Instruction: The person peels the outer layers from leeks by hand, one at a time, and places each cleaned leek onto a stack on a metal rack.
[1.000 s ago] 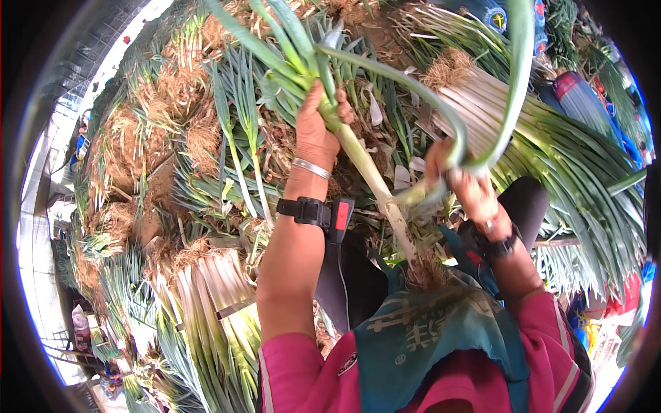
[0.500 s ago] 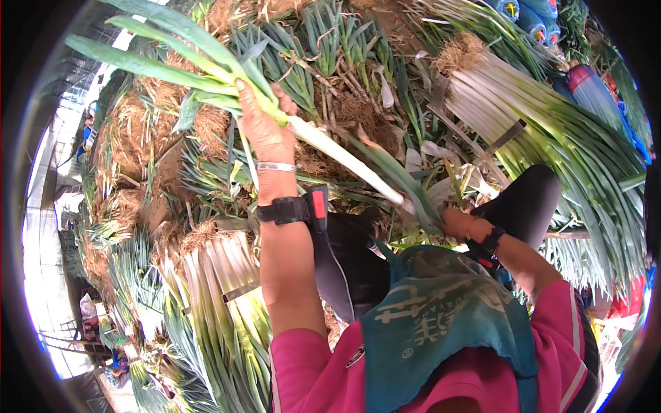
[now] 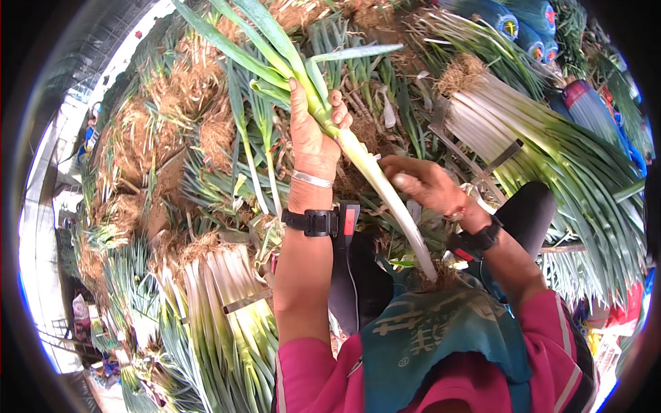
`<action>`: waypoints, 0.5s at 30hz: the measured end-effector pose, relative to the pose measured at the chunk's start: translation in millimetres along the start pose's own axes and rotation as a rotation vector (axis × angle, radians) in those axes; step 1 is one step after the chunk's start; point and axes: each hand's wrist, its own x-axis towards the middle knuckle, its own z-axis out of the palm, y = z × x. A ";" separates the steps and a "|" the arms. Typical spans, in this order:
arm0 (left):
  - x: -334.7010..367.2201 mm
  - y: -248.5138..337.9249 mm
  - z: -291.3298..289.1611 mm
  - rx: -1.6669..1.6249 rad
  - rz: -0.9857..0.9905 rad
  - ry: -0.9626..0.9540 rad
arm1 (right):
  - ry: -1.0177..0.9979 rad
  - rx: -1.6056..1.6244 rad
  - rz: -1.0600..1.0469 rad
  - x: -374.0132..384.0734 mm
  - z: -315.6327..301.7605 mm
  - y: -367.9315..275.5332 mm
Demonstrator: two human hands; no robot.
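Observation:
A long leek (image 3: 389, 196) slants across the middle, its green leaves up at the far left and its rooted end down near my apron. My left hand (image 3: 313, 138) is wrapped round it where the white shaft meets the leaves. Just right of the shaft is my right hand (image 3: 432, 186), fingers loosely bent and thumb apart, with nothing visible in it. Its fingertips are close to the shaft; whether they touch it I cannot tell. Two thinner leeks (image 3: 251, 165) lie left of my left wrist.
A strapped bundle of leeks (image 3: 509, 110) lies to the right, and another bundle (image 3: 217, 275) to the near left. Loose leeks with brown roots (image 3: 200, 76) are heaped at the far left. Blue wrapped rolls (image 3: 482, 17) sit at the far right.
The leek has swung more upright and its rooted end has come nearer to me. My right hand has risen from low beside a peeled leaf to the shaft's middle. My left hand moved right.

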 end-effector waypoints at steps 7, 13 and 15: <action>-20.6 -20.6 39.1 -0.027 -0.083 0.273 | 0.037 -0.116 0.393 -0.3 6.4 7.7; -11.3 -43.2 33.0 0.029 -0.097 0.270 | 0.379 -0.062 0.325 -20.1 3.6 54.8; -13.6 -40.4 25.3 0.034 -0.050 0.282 | 0.311 0.043 0.257 -10.7 23.7 19.0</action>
